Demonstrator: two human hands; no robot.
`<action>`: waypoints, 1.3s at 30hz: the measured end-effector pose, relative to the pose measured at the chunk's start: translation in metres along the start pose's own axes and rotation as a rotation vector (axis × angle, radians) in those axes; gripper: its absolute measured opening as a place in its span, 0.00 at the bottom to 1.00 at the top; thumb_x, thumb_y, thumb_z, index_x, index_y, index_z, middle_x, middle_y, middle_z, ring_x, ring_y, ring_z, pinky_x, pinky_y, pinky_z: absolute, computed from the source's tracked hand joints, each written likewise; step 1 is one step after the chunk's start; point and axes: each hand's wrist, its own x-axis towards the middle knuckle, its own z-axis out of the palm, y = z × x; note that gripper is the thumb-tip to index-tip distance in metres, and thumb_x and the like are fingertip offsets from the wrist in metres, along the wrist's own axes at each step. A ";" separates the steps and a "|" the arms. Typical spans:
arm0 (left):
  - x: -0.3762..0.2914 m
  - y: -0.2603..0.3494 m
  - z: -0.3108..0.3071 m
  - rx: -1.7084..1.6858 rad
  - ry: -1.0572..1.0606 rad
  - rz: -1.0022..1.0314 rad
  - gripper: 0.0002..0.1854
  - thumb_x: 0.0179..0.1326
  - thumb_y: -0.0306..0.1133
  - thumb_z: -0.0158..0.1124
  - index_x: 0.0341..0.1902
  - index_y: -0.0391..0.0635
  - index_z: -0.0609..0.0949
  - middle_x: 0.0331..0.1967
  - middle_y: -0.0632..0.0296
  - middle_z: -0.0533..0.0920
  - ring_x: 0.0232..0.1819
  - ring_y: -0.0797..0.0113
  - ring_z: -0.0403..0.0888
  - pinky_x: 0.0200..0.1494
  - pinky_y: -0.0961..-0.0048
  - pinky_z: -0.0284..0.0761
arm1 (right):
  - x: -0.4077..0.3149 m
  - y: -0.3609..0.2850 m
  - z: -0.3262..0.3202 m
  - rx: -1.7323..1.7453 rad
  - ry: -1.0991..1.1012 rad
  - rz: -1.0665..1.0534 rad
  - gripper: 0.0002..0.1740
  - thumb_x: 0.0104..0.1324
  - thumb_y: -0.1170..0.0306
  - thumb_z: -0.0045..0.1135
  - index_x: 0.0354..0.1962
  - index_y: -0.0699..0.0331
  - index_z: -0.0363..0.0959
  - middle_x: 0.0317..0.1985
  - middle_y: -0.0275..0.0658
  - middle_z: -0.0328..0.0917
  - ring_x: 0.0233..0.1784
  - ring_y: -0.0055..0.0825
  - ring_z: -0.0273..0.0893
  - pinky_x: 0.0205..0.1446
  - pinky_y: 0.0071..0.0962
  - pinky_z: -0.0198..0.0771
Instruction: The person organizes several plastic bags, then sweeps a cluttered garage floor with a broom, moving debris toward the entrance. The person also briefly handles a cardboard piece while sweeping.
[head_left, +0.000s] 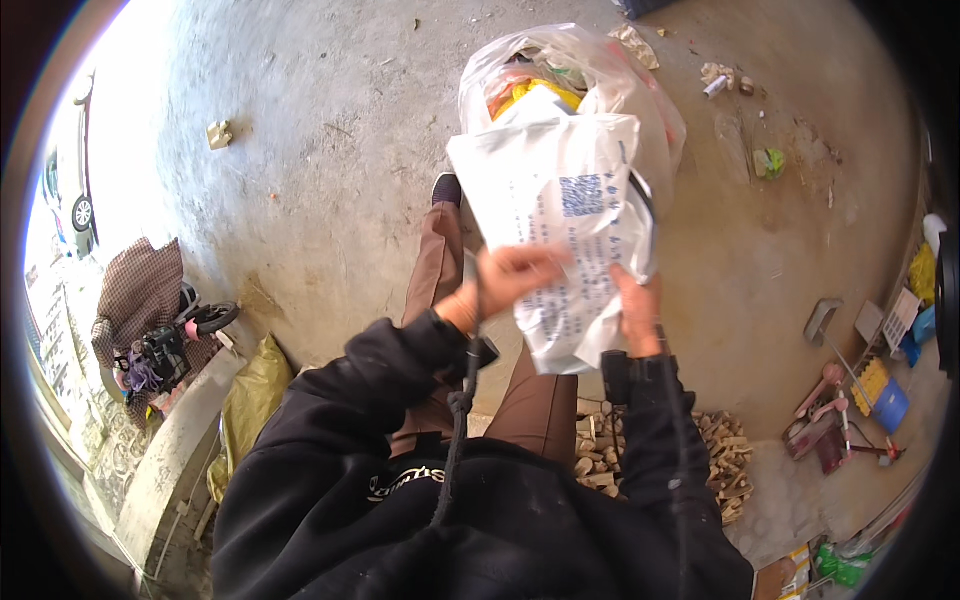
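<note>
A white plastic mailing bag (525, 199) with blue writing and a printed code hangs in front of me. My right hand (639, 311) grips its lower right edge, thumb on the printed face. Over the bag's lower left part is my left hand (521, 279), blurred, fingers pointing right; whether it pinches the plastic is unclear. Just beyond, a large translucent plastic bag (660, 112) stands on the floor, filled with crumpled wrappings, including a yellow piece (517, 94). The white bag overlaps its near side and hides part of it.
Split firewood (724, 457) is stacked behind my legs. Litter, such as a green wrapper (769, 163) and crumpled paper (219, 135), dots the concrete floor (337, 112). At right are a long-handled dustpan (823, 319) and a blue bucket (890, 405); at left, a covered two-wheeler (161, 345).
</note>
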 end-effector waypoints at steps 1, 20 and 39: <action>0.008 -0.004 -0.024 -0.183 0.225 0.095 0.23 0.50 0.24 0.59 0.52 0.37 0.70 0.42 0.56 0.76 0.41 0.71 0.72 0.45 0.79 0.68 | 0.003 -0.009 -0.010 -0.095 -0.044 -0.141 0.19 0.50 0.77 0.55 0.42 0.73 0.68 0.39 0.39 0.73 0.39 0.24 0.70 0.43 0.24 0.65; 0.081 -0.037 -0.119 -0.495 0.806 0.196 0.07 0.63 0.33 0.46 0.38 0.46 0.72 0.20 0.77 0.64 0.18 0.87 0.57 0.17 0.88 0.52 | 0.151 -0.088 0.001 -0.482 -0.043 -0.118 0.22 0.48 0.73 0.57 0.42 0.74 0.69 0.37 0.41 0.75 0.36 0.26 0.72 0.40 0.24 0.67; 0.031 -0.031 0.017 -0.491 0.670 0.061 0.08 0.62 0.26 0.43 0.42 0.38 0.71 0.35 0.65 0.74 0.40 0.78 0.68 0.45 0.81 0.63 | 0.116 0.000 0.112 -0.182 0.491 -0.292 0.21 0.53 0.77 0.50 0.46 0.76 0.64 0.43 0.48 0.71 0.40 0.31 0.73 0.43 0.27 0.67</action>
